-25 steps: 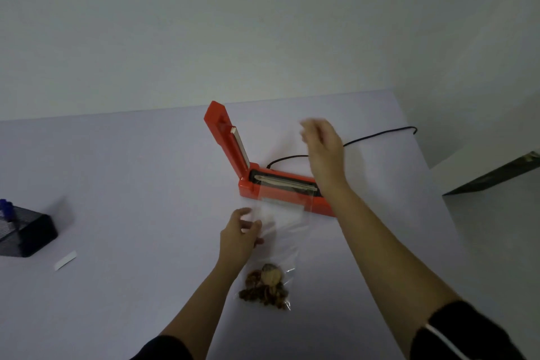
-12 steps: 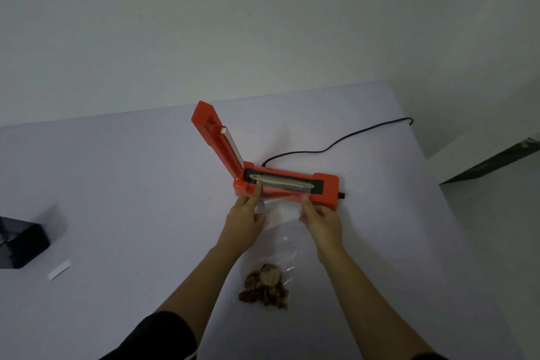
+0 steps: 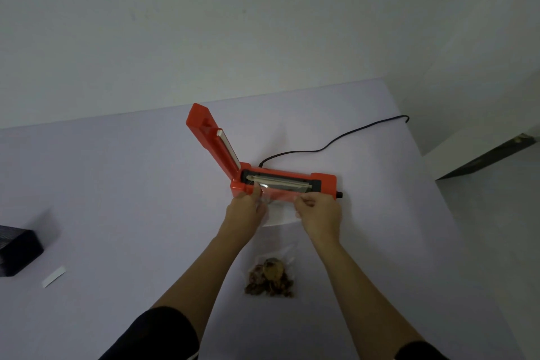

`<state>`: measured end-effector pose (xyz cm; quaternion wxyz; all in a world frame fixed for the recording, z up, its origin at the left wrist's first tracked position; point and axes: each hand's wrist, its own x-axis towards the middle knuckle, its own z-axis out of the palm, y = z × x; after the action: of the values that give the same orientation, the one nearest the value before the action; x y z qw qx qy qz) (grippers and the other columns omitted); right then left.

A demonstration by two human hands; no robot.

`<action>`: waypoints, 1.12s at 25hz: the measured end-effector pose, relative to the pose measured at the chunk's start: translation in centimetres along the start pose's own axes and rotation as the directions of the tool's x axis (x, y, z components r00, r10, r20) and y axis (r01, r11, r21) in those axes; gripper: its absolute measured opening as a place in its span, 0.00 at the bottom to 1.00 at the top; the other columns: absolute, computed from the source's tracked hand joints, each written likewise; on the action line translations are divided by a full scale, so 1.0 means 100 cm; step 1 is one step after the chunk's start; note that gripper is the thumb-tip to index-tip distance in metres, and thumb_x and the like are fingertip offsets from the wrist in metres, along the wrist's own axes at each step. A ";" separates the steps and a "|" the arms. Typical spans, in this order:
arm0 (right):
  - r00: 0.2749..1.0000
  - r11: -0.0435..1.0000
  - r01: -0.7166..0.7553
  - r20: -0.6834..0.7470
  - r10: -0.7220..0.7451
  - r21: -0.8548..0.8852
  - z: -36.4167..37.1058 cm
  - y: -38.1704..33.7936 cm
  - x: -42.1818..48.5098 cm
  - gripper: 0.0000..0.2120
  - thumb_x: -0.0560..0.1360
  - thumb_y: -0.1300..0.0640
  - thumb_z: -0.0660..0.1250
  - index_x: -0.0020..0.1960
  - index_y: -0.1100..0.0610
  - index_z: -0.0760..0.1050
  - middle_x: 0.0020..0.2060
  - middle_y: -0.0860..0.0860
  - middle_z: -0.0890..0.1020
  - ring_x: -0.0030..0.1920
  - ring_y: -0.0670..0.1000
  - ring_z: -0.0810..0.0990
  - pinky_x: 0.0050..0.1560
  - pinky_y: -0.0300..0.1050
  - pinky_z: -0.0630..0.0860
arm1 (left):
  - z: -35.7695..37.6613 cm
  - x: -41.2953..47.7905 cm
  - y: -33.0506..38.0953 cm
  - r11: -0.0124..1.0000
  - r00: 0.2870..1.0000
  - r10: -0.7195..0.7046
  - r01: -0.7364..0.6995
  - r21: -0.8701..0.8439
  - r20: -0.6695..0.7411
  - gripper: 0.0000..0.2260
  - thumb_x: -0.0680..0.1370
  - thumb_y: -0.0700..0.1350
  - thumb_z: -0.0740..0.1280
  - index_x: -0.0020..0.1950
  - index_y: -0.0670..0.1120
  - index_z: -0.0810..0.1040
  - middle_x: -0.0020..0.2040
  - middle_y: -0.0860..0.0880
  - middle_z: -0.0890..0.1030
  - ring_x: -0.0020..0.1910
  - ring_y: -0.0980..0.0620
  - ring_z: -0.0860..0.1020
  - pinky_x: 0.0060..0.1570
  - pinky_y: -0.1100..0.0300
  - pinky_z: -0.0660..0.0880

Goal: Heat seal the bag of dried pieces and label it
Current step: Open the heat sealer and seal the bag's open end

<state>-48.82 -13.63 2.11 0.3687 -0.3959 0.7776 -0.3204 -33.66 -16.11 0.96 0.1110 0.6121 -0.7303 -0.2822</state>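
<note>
An orange heat sealer [image 3: 323, 181] lies mid-table with its lid [image 3: 211, 140] raised at the left. A clear plastic bag [image 3: 279, 213] stretches from the sealer's front towards me, with brown dried pieces [image 3: 270, 278] bunched at its near end. The bag's open top lies over the sealing strip. My left hand [image 3: 244, 210] pinches the bag's left top corner. My right hand [image 3: 320, 210] pinches the right top corner. A small white label strip [image 3: 54, 276] lies flat at the left.
A black power cord [image 3: 336, 143] runs from the sealer's back to the table's far right corner. A black mesh holder [image 3: 17, 251] stands at the left edge. The table's right edge drops off beside the sealer.
My right hand came down from above the sealer and took the bag's right top corner. Both hands have drawn the bag's mouth onto the sealing strip.
</note>
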 end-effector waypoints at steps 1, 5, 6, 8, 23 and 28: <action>0.999 0.998 0.040 -0.002 -0.040 -0.050 -0.001 -0.001 0.000 0.07 0.74 0.57 0.68 0.45 0.61 0.82 0.35 0.54 0.84 0.31 0.48 0.79 0.31 0.33 0.71 | 0.000 0.001 0.002 1.000 1.000 -0.007 0.007 -0.017 -0.005 0.13 0.80 0.43 0.59 0.63 0.41 0.70 0.48 0.41 0.80 0.39 0.46 0.77 0.45 0.55 0.77; 0.985 0.973 0.175 0.019 -0.174 -0.149 -0.002 0.000 -0.002 0.08 0.75 0.57 0.66 0.45 0.60 0.82 0.33 0.54 0.84 0.30 0.49 0.78 0.30 0.30 0.68 | -0.001 0.005 0.001 0.999 0.999 -0.028 0.028 -0.038 0.019 0.12 0.80 0.44 0.59 0.61 0.41 0.72 0.49 0.43 0.80 0.40 0.49 0.77 0.43 0.59 0.75; 0.974 0.962 0.224 0.019 -0.224 -0.154 -0.001 0.000 -0.003 0.08 0.75 0.57 0.66 0.45 0.59 0.82 0.32 0.54 0.84 0.30 0.49 0.78 0.30 0.32 0.70 | 0.000 0.005 -0.001 0.999 0.999 -0.029 0.030 -0.037 0.020 0.12 0.79 0.43 0.60 0.60 0.41 0.72 0.47 0.43 0.80 0.39 0.49 0.77 0.43 0.59 0.76; 0.955 0.946 0.294 -0.001 -0.297 -0.138 0.001 -0.002 -0.005 0.07 0.75 0.57 0.67 0.46 0.59 0.82 0.31 0.54 0.83 0.29 0.50 0.79 0.31 0.37 0.74 | 0.000 0.006 -0.006 0.998 0.999 -0.038 0.039 -0.043 0.018 0.10 0.78 0.42 0.62 0.58 0.41 0.74 0.42 0.47 0.77 0.37 0.51 0.74 0.43 0.58 0.76; 0.977 0.955 0.142 0.120 -0.178 0.260 0.004 0.000 0.004 0.05 0.72 0.56 0.70 0.47 0.55 0.82 0.36 0.48 0.84 0.34 0.46 0.82 0.38 0.42 0.81 | 0.002 0.002 -0.011 0.997 1.000 -0.017 0.017 -0.070 0.000 0.13 0.79 0.46 0.60 0.62 0.44 0.73 0.51 0.44 0.82 0.44 0.47 0.81 0.47 0.58 0.77; 0.976 0.955 0.037 0.195 -0.097 0.293 0.001 0.003 0.006 0.03 0.73 0.52 0.69 0.45 0.49 0.81 0.36 0.47 0.83 0.34 0.46 0.80 0.34 0.37 0.77 | 0.003 0.000 -0.012 0.997 1.000 -0.009 0.007 -0.072 -0.026 0.14 0.80 0.46 0.59 0.64 0.45 0.72 0.50 0.44 0.82 0.44 0.47 0.81 0.47 0.57 0.78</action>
<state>-49.11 -13.98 1.64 0.4901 -0.3955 0.6662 -0.3994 -32.82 -16.18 0.00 0.1415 0.6142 -0.7158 -0.3007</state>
